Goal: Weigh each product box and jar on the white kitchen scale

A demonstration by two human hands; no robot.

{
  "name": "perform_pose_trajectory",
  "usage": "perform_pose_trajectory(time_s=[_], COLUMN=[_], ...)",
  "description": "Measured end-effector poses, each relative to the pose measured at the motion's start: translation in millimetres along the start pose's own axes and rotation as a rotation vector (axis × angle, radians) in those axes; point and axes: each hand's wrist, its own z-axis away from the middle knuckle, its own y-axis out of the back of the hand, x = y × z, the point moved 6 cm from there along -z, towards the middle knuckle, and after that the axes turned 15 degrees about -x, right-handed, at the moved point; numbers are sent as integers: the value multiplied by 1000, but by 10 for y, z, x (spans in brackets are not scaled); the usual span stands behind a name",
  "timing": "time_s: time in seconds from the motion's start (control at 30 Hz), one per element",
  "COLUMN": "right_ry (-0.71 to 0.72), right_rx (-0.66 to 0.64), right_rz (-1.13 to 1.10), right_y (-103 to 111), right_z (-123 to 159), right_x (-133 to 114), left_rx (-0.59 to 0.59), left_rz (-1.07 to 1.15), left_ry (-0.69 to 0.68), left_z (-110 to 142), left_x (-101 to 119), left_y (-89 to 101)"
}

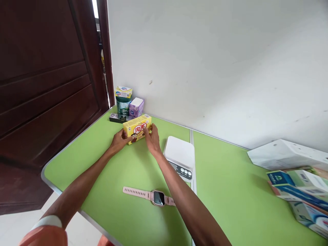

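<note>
A yellow snack box (pixel 137 126) with red lettering stands on its long side on the green table, gripped from both ends. My left hand (pixel 119 140) is closed on its left end, thumb across the front. On the right end, my right hand (pixel 152 137) is closed with the thumb on the front face. Just behind the box lie a flat black box (pixel 119 118), a purple tissue pack (pixel 136 107) and a dark green tub (pixel 123 105) with a yellow-and-white packet (pixel 123 92) on top. To the right of my right hand is a white kitchen scale (pixel 179 152).
A pink-strapped smartwatch (pixel 159 198) lies on the green table (pixel 230 191), partly hidden by my right forearm. Several cartons (pixel 299 184) are stacked at the right edge. A white wall (pixel 205 68) runs behind, and a dark wooden door (pixel 46 85) stands at the left.
</note>
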Motion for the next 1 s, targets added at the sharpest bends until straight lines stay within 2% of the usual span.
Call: perform_pose_trajectory(time_s=[0.13,0.2,0.27,0.33,0.43,0.57,0.67,0.73,0.83,0.93,1.0], right_ry=[-6,16,29,39,15,-93,-133,-134,-124,-172,-254], right_rx=[-30,-7,54,138,279,452,485,466,459,542,612], right_rz=[-93,-98,-88,-64,3,75,82,84,73,14,-43], right_y=[-29,66,282,589,1083,1553,1684,1690,1662,1683,1726], right_z=[311,457,612,799,1156,1659,1879,1929,1938,1974,2027], right_x=[-115,-262,-413,-526,-540,-281,-68,23,107,255,411], left_rx=[-76,-105,-151,-218,-325,-455,-510,-508,-495,-468,-395], left_rz=[163,158,127,79,12,-75,-145,-190,-215,-141,-24], left_ry=[18,-8,-65,-137,-230,-301,-299,-295,-327,-381,-373], left_z=[363,464,473,404,231,38,-41,-72,-75,-50,-60], left_x=[42,202,440,690,941,973,891,850,816,720,570], left_y=[93,76,-37,-267,-777,-1480,-1779,-1833,-1801,-1762,-1737])
